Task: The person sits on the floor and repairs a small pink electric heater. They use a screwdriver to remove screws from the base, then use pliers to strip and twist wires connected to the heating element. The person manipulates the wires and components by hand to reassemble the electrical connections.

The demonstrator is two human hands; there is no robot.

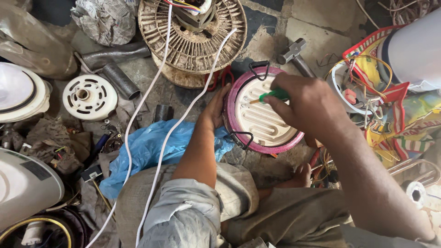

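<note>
A round electric heater plate with a pink rim and a white grooved ceramic face [264, 120] was seen lying near the centre of the floor, steadied at its nine o'clock edge by the left hand [215, 108], whose fingers were curled loosely against the rim. A green-handled screwdriver [271, 95] was pinched in the closed fingers of the right hand [305, 103], its tip pointed toward nine o'clock over the plate's face. A crumpled blue plastic bag [151, 147] was lying at eight o'clock from the plate, and a grey metal hammer [294, 53] at one o'clock.

A single head-worn camera looks almost straight down at the floor [317, 27] from close above the seated person's lap. The knees fill the 6 o'clock edge; both forearms reach up toward the centre of the frame. Clutter rings the view from 9 through 12 to 3 o'clock. No second view shares the scene
</note>
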